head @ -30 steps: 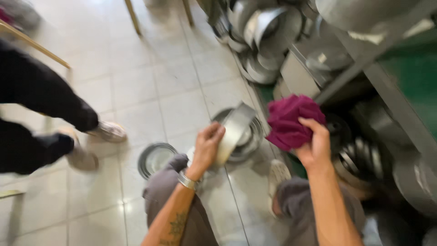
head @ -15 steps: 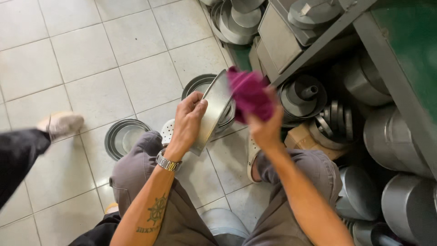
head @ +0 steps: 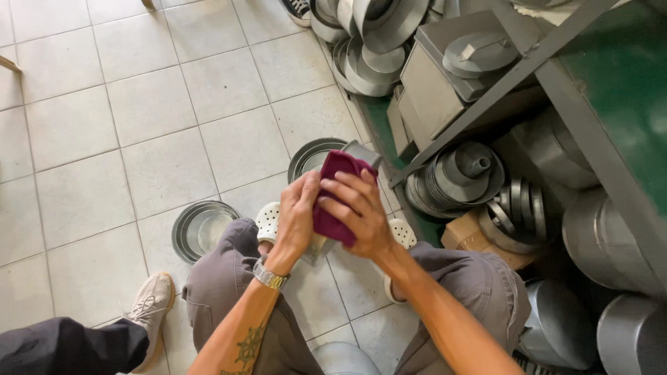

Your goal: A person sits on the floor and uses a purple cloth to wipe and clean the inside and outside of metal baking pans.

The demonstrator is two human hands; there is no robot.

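Observation:
I squat over a tiled floor. My left hand (head: 297, 215), a watch on its wrist, grips a square metal baking pan (head: 361, 153) held upright in front of me. My right hand (head: 358, 208) presses a dark magenta cloth (head: 332, 194) against the pan's face. Most of the pan is hidden behind the cloth and my hands. A stack of round metal pans (head: 313, 154) lies on the floor just behind the held pan.
Another stack of round pans (head: 200, 228) lies on the floor at my left knee. A green metal shelf frame (head: 611, 90) at the right holds many round and tube pans (head: 462, 173). Another person's leg and shoe (head: 149, 305) are at bottom left.
The view has steadied and dropped over the floor. My right hand has brought the cloth from beside the pan onto its face; the other person's foot has shifted toward bottom left.

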